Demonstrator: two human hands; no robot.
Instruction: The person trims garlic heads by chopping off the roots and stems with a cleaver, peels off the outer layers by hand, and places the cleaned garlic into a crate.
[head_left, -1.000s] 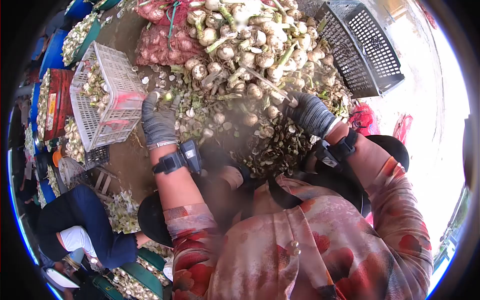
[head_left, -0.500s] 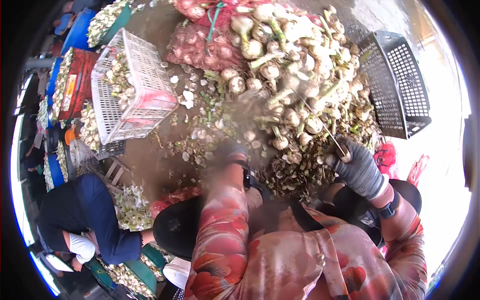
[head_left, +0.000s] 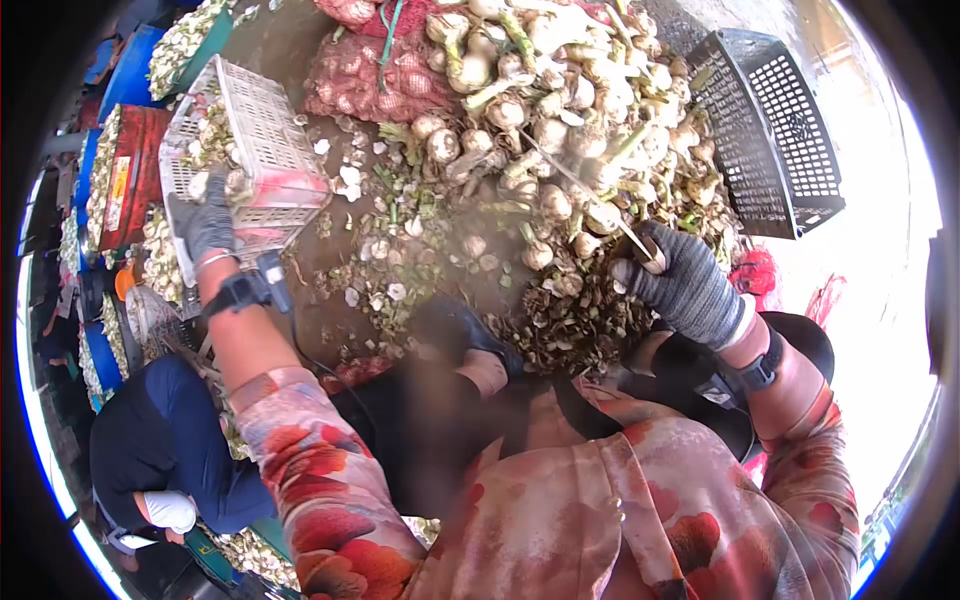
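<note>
My left hand [head_left: 208,222], in a grey glove, is over the near end of a white plastic crate [head_left: 285,130]. Its fingers look spread, and a garlic bulb [head_left: 238,187] lies right beside the fingertips inside the crate; the palm side is hidden. My right hand [head_left: 690,285], gloved too, is closed around the short handle of a thin, long-bladed knife [head_left: 585,190]. The blade points up and left across a big heap of garlic bulbs [head_left: 600,130] with stalks on. Below the blade lies a pile of dirty peelings and trimmings [head_left: 580,325].
A black crate [head_left: 770,140] stands right of the heap. Red mesh sacks of garlic [head_left: 375,80] lie behind it. A red crate [head_left: 140,185] and blue tubs [head_left: 150,70] of garlic line the left. A co-worker [head_left: 180,440] bends at lower left. Scraps litter the floor [head_left: 300,260].
My left hand has swung left from between my knees to the white crate. My right hand still holds the knife, in nearly the same place. The whole view has shifted slightly.
</note>
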